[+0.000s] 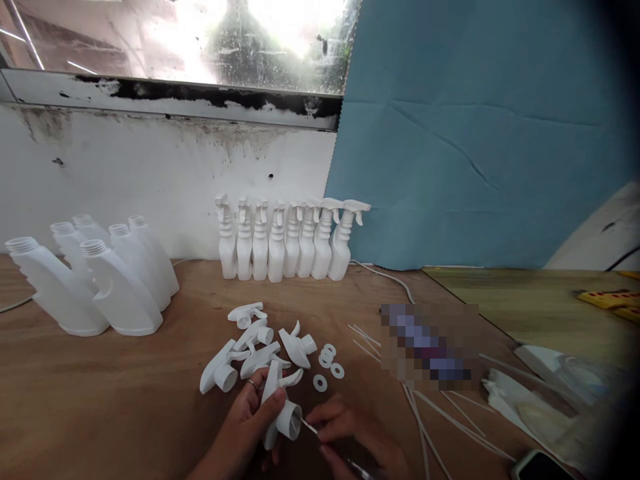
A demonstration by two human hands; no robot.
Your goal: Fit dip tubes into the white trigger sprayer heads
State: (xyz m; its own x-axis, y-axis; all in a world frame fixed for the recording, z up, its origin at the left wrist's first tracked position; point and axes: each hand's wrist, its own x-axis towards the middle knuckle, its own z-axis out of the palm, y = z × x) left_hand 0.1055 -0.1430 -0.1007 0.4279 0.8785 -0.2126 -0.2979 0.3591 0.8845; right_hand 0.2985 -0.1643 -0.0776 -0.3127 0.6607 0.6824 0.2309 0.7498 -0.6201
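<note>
My left hand (245, 410) is closed around a white trigger sprayer head (273, 393), its round collar turned toward the right. In my right hand (345, 427), pinched fingers hold a slim metallic tool (311, 427) whose tip reaches into the collar opening. What the tip touches inside is hidden. Just beyond my left hand lie several loose sprayer heads (220, 367), on their sides. Flat white ring washers (320, 383) are scattered right of them, close above my right hand.
Assembled spray bottles (277, 257) stand in a row against the wall. Open-necked white bottles (130, 300) are grouped at left. Thin white tubes (420, 427) lie at right, near a blurred-out object (425, 347), plastic bags (525, 407) and a dark-screened device (540, 467) on the wooden table (100, 400).
</note>
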